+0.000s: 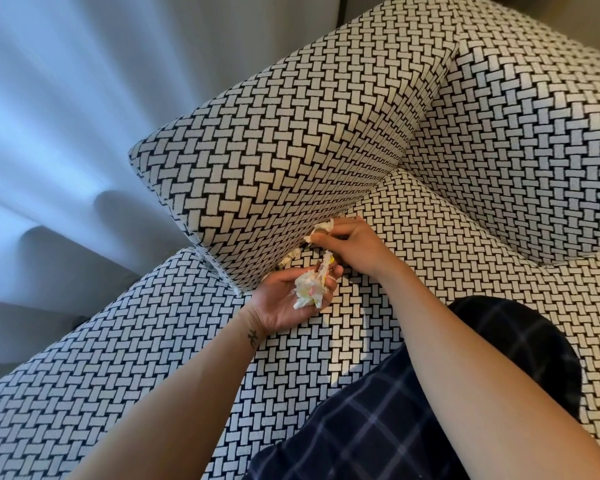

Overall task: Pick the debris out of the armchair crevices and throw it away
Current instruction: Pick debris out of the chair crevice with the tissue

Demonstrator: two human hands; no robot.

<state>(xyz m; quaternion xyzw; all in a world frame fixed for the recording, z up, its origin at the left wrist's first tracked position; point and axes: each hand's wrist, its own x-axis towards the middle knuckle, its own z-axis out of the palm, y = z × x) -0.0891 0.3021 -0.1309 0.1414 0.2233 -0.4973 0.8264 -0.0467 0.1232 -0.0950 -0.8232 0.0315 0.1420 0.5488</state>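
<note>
Midway, I judge: left hand (286, 299) cups gathered scraps (310, 289) just before the crevice (293, 254); right hand (347, 239) pinches another scrap (321, 228) there; more bits (289, 257) remain lodged; nothing binned

The armrest (274, 161) stood left of the seat cushion (430, 258), the backrest (534, 133) behind it. In the crevice between armrest and cushion lay scraps (293, 255) — a curtain (66, 133) hung further left.
</note>
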